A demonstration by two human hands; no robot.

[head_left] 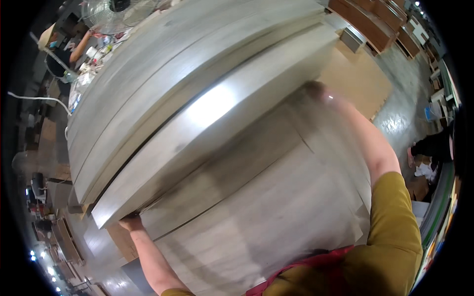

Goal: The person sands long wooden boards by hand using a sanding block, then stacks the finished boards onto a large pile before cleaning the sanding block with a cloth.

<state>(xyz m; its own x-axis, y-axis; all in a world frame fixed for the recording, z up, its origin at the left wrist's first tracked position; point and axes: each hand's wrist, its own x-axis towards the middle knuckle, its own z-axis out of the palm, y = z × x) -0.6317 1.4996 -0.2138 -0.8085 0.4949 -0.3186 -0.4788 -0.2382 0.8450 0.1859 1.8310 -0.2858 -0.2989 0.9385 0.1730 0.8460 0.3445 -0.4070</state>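
Note:
A long grey wood-grain furniture panel [170, 153] runs slantwise across the middle, its smooth face catching a bright reflection. At its lower left end, my left hand [130, 222] grips the near edge, with the fingertips hidden under it. My right hand [318, 91] reaches to the underside near the upper right end; motion smears it, and its fingers cannot be made out. Directly beyond lies a stack of similar grey boards [148, 74], with a dark gap between it and the panel. A wide grey wood-grain surface [276, 197] spreads below, between my arms and close to my body.
A tan board [353, 76] lies past my right hand, near brown wooden furniture pieces [365, 22]. At the upper left stand a wire fan [116, 15] and a cluttered table, with another person [59, 56] beside it. A person's dark-clothed leg [434, 145] shows at the right.

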